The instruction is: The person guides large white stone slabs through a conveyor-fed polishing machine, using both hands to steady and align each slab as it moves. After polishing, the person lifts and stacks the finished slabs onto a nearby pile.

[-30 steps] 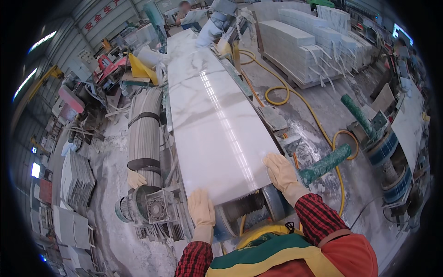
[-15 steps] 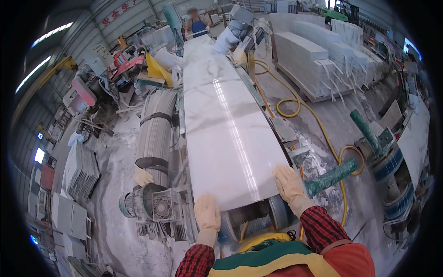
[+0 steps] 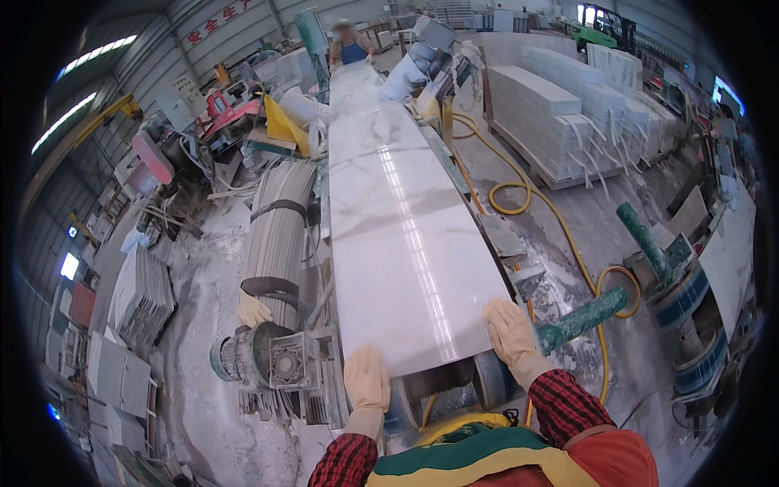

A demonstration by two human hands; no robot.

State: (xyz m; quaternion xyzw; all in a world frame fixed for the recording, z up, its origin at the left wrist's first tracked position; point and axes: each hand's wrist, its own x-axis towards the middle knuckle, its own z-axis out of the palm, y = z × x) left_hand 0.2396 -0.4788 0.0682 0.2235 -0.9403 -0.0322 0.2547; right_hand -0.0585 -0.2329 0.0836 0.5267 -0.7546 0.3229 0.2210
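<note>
left hand [image 3: 367,378]: cream work glove | right hand [image 3: 510,330]: same | sleeves: red-black plaid | chest: green-yellow-red vest

A row of large red characters [image 3: 221,22] ran along the grey corrugated wall at the upper left, high under the roof, painted as a long sign straight onto the wall. Below and left of it, a pale grey rectangular board [image 3: 180,99] stood against the same wall; whether it was a notice or a cabinet could not be told. To the right of the long slab line, stacks of pale stone slabs [image 3: 560,109] were bundled with white straps hanging over their sides. No screens could be made out.
</note>
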